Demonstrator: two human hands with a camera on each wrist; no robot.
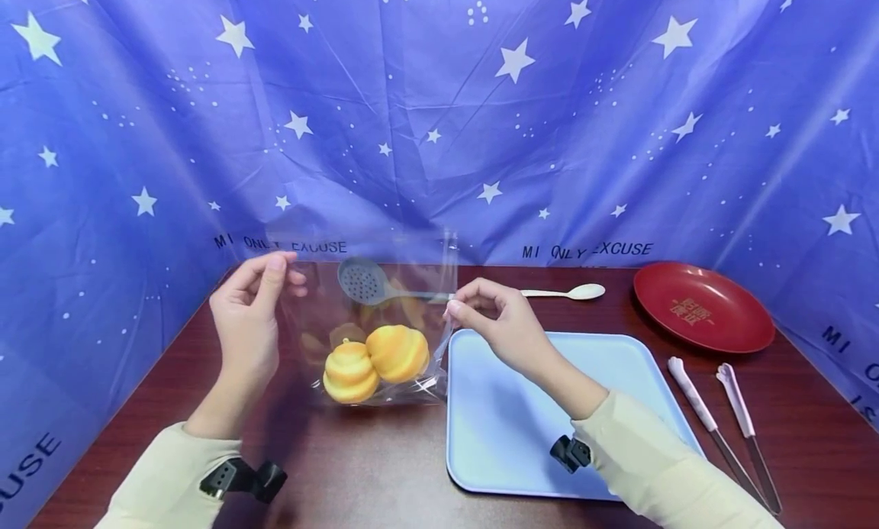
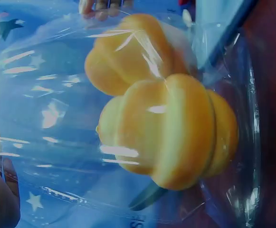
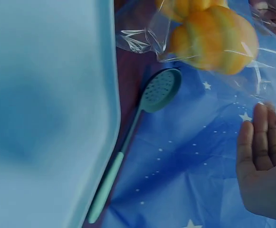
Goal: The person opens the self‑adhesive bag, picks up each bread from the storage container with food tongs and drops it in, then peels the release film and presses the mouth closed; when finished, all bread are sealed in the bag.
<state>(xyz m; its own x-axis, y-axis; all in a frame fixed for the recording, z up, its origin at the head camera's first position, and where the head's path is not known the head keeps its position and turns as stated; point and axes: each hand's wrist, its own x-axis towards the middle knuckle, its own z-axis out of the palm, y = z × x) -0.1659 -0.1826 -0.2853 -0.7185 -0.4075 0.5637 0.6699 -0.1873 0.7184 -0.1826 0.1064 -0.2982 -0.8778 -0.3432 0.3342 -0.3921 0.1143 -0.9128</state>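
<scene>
A clear plastic bag point(image 1: 412, 391) is held upright between the two hands, over the table. My left hand point(image 1: 247, 311) pinches its left side near the top with thumb and forefinger. On the other side, my right hand point(image 1: 501, 323) pinches the right edge between thumb and fingertips. Two plump yellow swirl-shaped pieces point(image 1: 350, 372) lie side by side at the bottom of the bag; their ridged shape fills the left wrist view point(image 2: 176, 133). Through the film shows a grey slotted spoon point(image 1: 362, 281), also in the right wrist view point(image 3: 159, 90).
A light blue tray point(image 1: 522, 445) lies under the right forearm. Behind it at the right is a red oval plate point(image 1: 735, 308) with gold characters. Two metal utensils with pale handles point(image 1: 693, 395) lie beside the tray. A pale, spoon-shaped end point(image 1: 587, 291) shows past the right hand.
</scene>
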